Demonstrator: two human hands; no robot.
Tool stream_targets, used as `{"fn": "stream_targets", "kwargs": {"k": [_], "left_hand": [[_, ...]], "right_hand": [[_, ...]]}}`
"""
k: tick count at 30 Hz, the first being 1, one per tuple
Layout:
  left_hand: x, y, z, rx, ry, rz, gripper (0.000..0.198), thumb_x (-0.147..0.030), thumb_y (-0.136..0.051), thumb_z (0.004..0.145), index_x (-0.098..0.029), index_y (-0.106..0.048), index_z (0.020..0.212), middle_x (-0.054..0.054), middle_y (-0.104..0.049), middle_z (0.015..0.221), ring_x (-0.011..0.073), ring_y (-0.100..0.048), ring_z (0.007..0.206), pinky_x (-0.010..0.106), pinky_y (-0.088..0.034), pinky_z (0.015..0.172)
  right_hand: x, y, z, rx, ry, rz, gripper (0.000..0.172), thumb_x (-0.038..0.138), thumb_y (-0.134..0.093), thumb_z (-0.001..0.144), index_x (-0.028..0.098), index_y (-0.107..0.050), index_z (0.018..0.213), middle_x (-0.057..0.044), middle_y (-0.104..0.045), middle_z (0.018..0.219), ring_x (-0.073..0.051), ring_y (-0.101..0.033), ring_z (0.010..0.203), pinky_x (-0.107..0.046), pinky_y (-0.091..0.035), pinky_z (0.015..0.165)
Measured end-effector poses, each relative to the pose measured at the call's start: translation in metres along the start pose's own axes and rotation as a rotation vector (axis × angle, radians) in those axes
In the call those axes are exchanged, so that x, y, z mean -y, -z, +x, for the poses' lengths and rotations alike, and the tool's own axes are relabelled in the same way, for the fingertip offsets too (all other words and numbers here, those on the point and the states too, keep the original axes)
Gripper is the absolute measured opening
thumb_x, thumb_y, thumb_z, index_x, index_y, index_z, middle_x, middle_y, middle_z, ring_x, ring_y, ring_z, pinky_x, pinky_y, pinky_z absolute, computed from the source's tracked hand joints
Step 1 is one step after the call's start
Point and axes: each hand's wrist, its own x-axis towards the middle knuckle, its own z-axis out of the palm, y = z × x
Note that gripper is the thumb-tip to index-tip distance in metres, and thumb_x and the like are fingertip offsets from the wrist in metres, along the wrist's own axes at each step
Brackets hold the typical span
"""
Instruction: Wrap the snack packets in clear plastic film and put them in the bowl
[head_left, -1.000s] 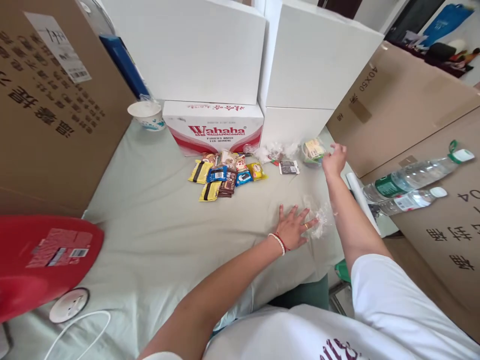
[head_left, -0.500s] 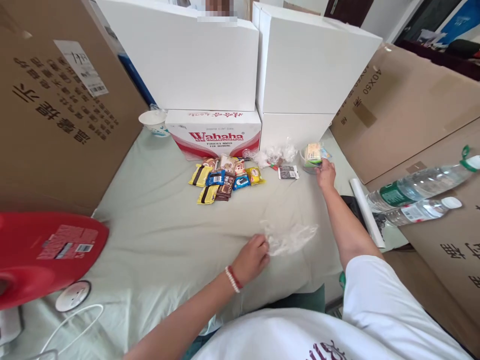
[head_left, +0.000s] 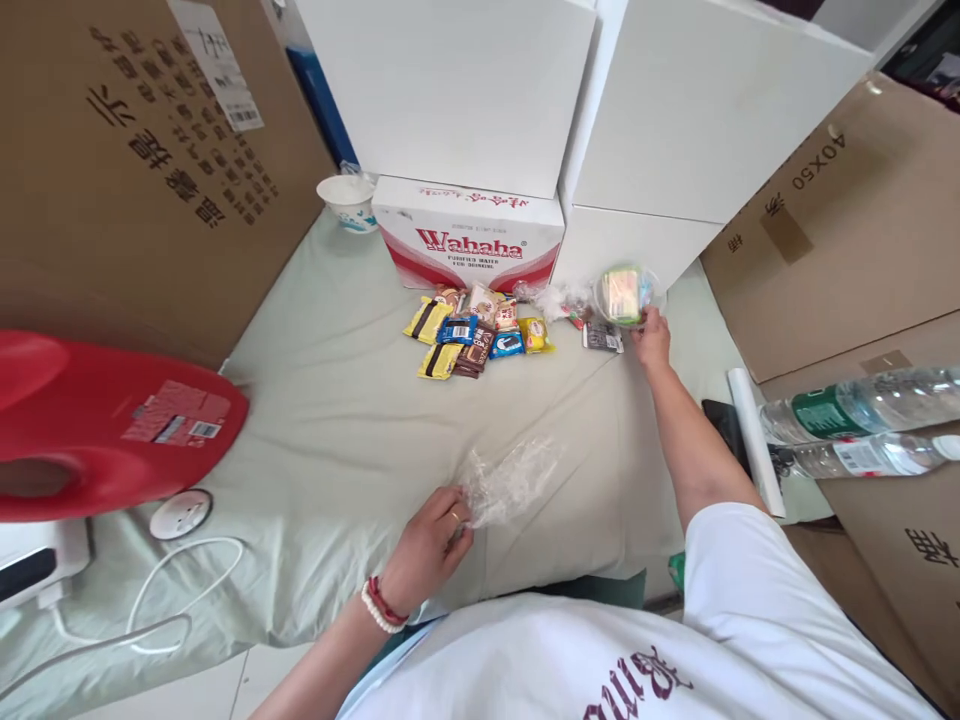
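My left hand (head_left: 435,538) pinches the edge of a crumpled clear plastic bag (head_left: 517,482) near the front of the cloth-covered table. At the back right, my right hand (head_left: 651,340) has its fingers closed on the near rim of a clear round plastic bowl (head_left: 657,290). The bowl looks tilted toward me. In it lie a snack packet (head_left: 622,296) and other green and blue wrappers. A dark flat packet (head_left: 602,337) lies just left of my right hand. Several wrapped snacks in yellow, blue and brown, including a yellow packet (head_left: 537,335), form a pile left of it.
A Wahaba-marked carton (head_left: 472,240) stands behind the snacks, with crumpled clear wrappers (head_left: 562,301) beside it. A paper cup (head_left: 349,205) is at the back left, a red jug (head_left: 187,400) at the left. Plastic bottles (head_left: 877,455) and a white roll (head_left: 756,440) lie right.
My left hand has drawn the plastic bag left and toward me. The bowl at my right hand now shows more of its inside. My view has shifted left and downward.
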Motion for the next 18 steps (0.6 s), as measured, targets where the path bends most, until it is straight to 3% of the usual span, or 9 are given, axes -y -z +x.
{"fn": "stream_targets", "kwargs": {"k": [3, 9, 13, 16, 18], "left_hand": [[-0.004, 0.011, -0.006, -0.049, 0.032, -0.043, 0.013, -0.015, -0.052, 0.093, -0.024, -0.058, 0.085, 0.005, -0.066, 0.092, 0.0202, -0.069, 0.105, 0.028, -0.057, 0.084], [0.006, 0.030, -0.016, -0.142, 0.091, -0.064, 0.013, -0.014, -0.053, 0.092, -0.023, -0.060, 0.087, 0.004, -0.068, 0.096, 0.0165, -0.071, 0.096, 0.025, -0.057, 0.081], [0.013, 0.030, -0.013, -0.183, 0.140, -0.097, 0.011, -0.014, -0.055, 0.089, -0.023, -0.061, 0.086, 0.003, -0.067, 0.095, 0.0152, -0.071, 0.089, 0.026, -0.057, 0.081], [0.018, 0.025, -0.010, -0.239, 0.200, -0.142, 0.009, -0.015, -0.057, 0.088, -0.022, -0.062, 0.085, 0.005, -0.067, 0.097, 0.0177, -0.071, 0.099, 0.029, -0.058, 0.088], [0.021, 0.022, -0.010, -0.257, 0.214, -0.160, 0.007, -0.018, -0.058, 0.088, -0.022, -0.064, 0.089, 0.007, -0.068, 0.103, 0.0204, -0.070, 0.107, 0.032, -0.057, 0.091]], "right_hand": [[-0.005, -0.004, -0.004, -0.003, -0.027, 0.010, 0.039, 0.023, -0.056, 0.081, 0.017, -0.054, 0.120, -0.012, -0.069, 0.111, -0.028, -0.057, 0.108, -0.041, -0.044, 0.098], [-0.011, 0.013, -0.008, 0.012, 0.005, 0.050, 0.035, 0.019, -0.067, 0.080, 0.018, -0.055, 0.113, -0.008, -0.067, 0.101, -0.023, -0.053, 0.098, -0.037, -0.040, 0.094], [-0.007, 0.025, -0.006, 0.017, -0.033, 0.068, 0.037, 0.019, -0.071, 0.081, 0.016, -0.059, 0.115, -0.011, -0.061, 0.110, -0.019, -0.050, 0.094, -0.036, -0.039, 0.092], [0.010, 0.036, -0.022, -0.108, -0.066, 0.104, 0.033, 0.023, -0.071, 0.083, 0.016, -0.060, 0.113, -0.017, -0.055, 0.120, -0.021, -0.051, 0.100, -0.038, -0.040, 0.090], [0.031, 0.043, -0.052, -0.193, -0.139, 0.245, 0.026, 0.030, -0.069, 0.086, 0.017, -0.060, 0.108, -0.015, -0.057, 0.114, -0.021, -0.052, 0.095, -0.036, -0.043, 0.082]]}}
